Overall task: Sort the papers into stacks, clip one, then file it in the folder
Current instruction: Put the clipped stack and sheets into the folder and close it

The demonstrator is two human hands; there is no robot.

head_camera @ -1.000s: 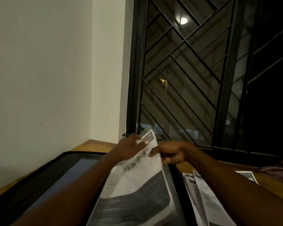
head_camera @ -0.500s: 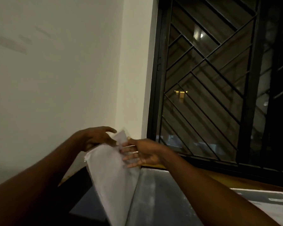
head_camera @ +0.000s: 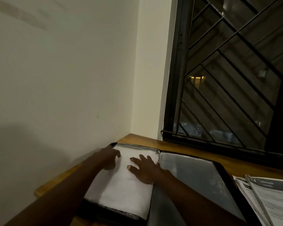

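1. Wooden table (head_camera: 153,143) is seen to carry an open black folder (head_camera: 228,183), set into the corner between the wall (head_camera: 55,79) at nine o'clock and the barred window (head_camera: 227,79) at one o'clock.
2. A white sheet (head_camera: 121,193) lies on the folder's leaf at nine o'clock of the spine, apparently under a clear sleeve. The grey leaf (head_camera: 194,180) at three o'clock is bare.
3. The right hand (head_camera: 145,171) is spread flat with its fingers wide, pressed on the sheet just beside the spine. The left hand (head_camera: 109,158) has its fingers bent, with the tips set on the sheet's corner at eleven o'clock. Whether an edge is pinched there cannot be told.
4. Filing is judged nearly done. No clip can be made out, so it cannot be confirmed that the filed sheets were clipped.
5. A crease could be pressed in if the sheet is smoothed before it is fully seated, since a corner may be caught against the sleeve's edge.
6. The glossy sleeve could let the sheet slide towards six o'clock once the hands are lifted, leaving an edge to be crushed when the cover is shut.
7. The loose papers (head_camera: 271,203) at four o'clock lie near the folder's edge and could be swept out of order by the right forearm or the closing cover.
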